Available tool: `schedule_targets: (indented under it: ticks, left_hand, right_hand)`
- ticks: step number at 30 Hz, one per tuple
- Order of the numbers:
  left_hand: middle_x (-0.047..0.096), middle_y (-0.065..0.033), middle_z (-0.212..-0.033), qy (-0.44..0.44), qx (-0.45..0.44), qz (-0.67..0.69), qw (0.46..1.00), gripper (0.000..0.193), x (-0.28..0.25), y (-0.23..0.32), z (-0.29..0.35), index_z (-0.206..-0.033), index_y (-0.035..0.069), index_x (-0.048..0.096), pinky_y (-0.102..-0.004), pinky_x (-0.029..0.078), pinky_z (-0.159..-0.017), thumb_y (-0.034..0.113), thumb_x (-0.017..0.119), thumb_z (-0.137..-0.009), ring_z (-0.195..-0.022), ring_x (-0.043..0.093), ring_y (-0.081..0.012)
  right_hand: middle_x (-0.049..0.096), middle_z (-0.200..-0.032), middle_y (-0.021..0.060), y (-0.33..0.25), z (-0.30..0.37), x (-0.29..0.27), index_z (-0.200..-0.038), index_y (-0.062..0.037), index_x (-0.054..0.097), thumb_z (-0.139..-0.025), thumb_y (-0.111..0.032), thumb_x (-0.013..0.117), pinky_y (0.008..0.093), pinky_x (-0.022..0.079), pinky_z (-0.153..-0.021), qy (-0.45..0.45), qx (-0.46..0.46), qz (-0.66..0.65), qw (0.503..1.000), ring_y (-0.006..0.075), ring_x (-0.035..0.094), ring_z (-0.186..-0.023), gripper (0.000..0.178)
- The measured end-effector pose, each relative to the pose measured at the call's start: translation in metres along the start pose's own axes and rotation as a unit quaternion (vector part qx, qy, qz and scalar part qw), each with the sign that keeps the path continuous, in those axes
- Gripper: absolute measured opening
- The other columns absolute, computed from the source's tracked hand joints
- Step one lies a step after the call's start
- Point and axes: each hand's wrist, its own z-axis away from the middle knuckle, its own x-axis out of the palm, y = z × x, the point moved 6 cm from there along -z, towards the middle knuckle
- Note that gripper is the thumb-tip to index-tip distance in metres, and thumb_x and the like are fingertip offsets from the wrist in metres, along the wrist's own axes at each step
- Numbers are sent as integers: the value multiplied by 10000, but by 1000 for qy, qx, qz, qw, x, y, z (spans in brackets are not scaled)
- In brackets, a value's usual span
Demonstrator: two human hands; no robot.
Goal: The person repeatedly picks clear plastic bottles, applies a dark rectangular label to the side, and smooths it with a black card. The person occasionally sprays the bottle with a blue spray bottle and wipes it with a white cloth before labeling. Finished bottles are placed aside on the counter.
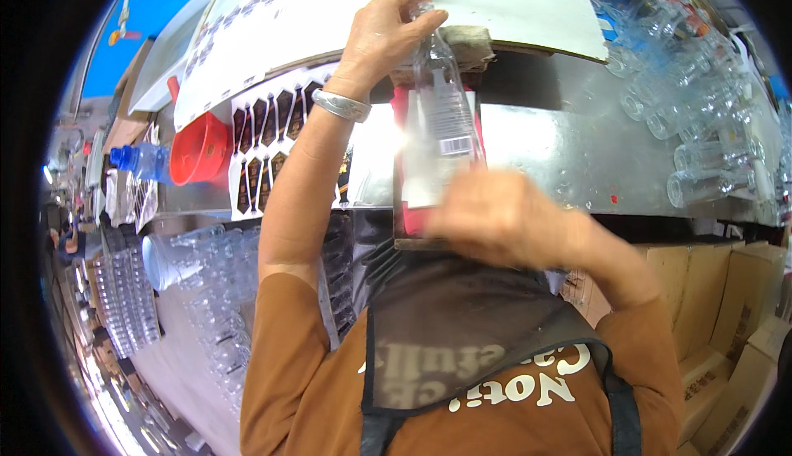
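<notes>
A clear bottle [444,97] with fine print and a barcode patch lies on its side, its neck pointing away from me. My left hand [396,31] is closed around that neck, thumb and fingers pinching it. Beneath the bottle is a narrow stand with a red pad [412,220] and white paper or cloth [417,188]. My right hand [503,217] is at the bottle's near end, smeared by motion. Its fingers look curled, but whether they hold anything cannot be made out.
Sheets of dark labels [268,118] lie left of the stand, beside a red plastic container [200,149] and a blue-capped bottle [148,163]. Clear bottles [701,118] crowd the metal table's right side. More bottles [206,291] stand lower left; cardboard boxes [709,291] sit lower right.
</notes>
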Motion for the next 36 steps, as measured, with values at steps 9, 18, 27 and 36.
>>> schedule_targets:
  ticks: [9, 18, 27, 36]
  left_hand:
    - [730, -145, -1026, 237, -64, 434, 867, 329, -103, 42, 183, -1256, -55, 568, -285, 532, -887, 120, 638, -986, -975, 693, -183]
    - [711, -142, -1090, 465, -257, 65, 845, 354, -203, -99, 393, -1260, -61, 557, -304, 531, -942, 104, 675, -970, -1054, 681, -194]
    - [659, -177, -1185, 524, -367, 20, 768, 337, -165, -291, 546, -1243, -55, 556, -333, 519, -976, 48, 670, -944, -1136, 645, -220]
    - [693, -131, -1189, 404, -488, -212, 744, 358, -155, -320, 543, -1232, 56, 635, -374, 522, -917, 217, 703, -919, -1030, 678, -274]
  right_hand:
    - [650, -1049, 62, 27, 41, -45, -1151, 38, 662, -920, -50, 654, 229, 445, -883, 264, 297, -190, 898, 114, 592, -951, 247]
    - [661, -1195, 146, 68, 33, -59, -1237, 44, 619, -1003, -84, 569, 311, 509, -968, 304, 262, -227, 887, 180, 634, -1080, 272]
    - [668, -1183, 136, 102, 50, -54, -1240, 34, 623, -1011, -124, 595, 307, 532, -944, 309, 352, -210, 858, 176, 653, -1067, 279]
    - [656, -1206, 118, 86, 46, -46, -1307, 28, 597, -1004, -103, 575, 318, 507, -974, 318, 390, -186, 844, 185, 641, -1078, 331]
